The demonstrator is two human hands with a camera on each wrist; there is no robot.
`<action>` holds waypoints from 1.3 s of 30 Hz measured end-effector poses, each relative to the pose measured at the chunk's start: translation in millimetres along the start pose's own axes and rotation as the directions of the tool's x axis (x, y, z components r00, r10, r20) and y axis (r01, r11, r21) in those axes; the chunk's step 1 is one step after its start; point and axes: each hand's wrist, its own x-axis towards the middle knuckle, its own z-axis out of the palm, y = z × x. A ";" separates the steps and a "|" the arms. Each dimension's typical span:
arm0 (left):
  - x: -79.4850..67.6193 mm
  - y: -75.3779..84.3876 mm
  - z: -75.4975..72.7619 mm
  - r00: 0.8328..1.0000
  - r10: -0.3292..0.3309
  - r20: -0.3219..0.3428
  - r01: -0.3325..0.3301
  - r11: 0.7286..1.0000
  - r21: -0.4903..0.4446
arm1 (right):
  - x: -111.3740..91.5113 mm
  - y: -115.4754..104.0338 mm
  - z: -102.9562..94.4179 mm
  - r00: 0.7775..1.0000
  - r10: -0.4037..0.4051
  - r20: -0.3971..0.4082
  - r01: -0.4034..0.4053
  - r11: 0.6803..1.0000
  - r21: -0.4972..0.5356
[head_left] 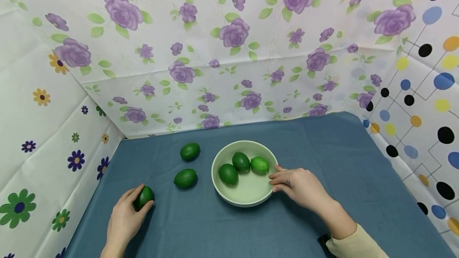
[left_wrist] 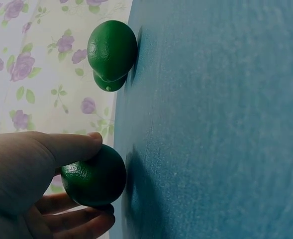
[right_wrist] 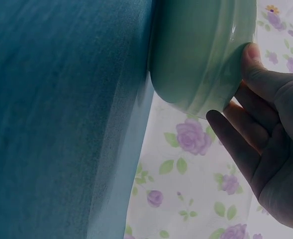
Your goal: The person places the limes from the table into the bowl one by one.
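Dark green lime [head_left: 145, 196], lower left of the head frame, is in the left hand [head_left: 124, 217]: thumb on one side, fingers curled round the other, spread only to the fruit's width. Contact with the blue cloth [head_left: 215, 230]: cannot tell.

Right hand [head_left: 303, 186], right of centre, touches the right side of the pale green bowl [head_left: 247, 189]. Left wrist view: held lime at lower left, other limes at upper centre-left. Right wrist view: thumb tip by the rim, fingers extended, fairly straight, at the outer wall.

Bowl at centre contains two dark limes [head_left: 228, 174] and one brighter lime [head_left: 259, 165], bunched along its left and far side. Two loose limes [head_left: 185, 178] lie on the cloth left of the bowl, near each other, apart. Purple-flowered sheet [head_left: 201, 47] across the top; dotted sheet [head_left: 426, 90] at right.
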 end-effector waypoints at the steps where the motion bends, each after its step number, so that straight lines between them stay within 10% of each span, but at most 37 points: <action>1: -0.3 0.4 0.4 1.000 0.000 -0.007 0.000 1.000 -0.001 | 0.0 0.0 0.0 1.000 0.000 0.000 0.000 1.000 0.000; 21: -2.2 31.0 2.5 0.974 0.122 -0.190 -0.137 0.988 -0.071 | -0.9 2.1 0.4 0.999 -0.039 -0.005 0.039 0.999 0.010; 39: -4.7 64.1 3.4 0.943 0.249 -0.220 -0.282 0.950 -0.135 | -1.2 1.7 0.6 1.000 -0.028 -0.009 0.029 0.999 0.018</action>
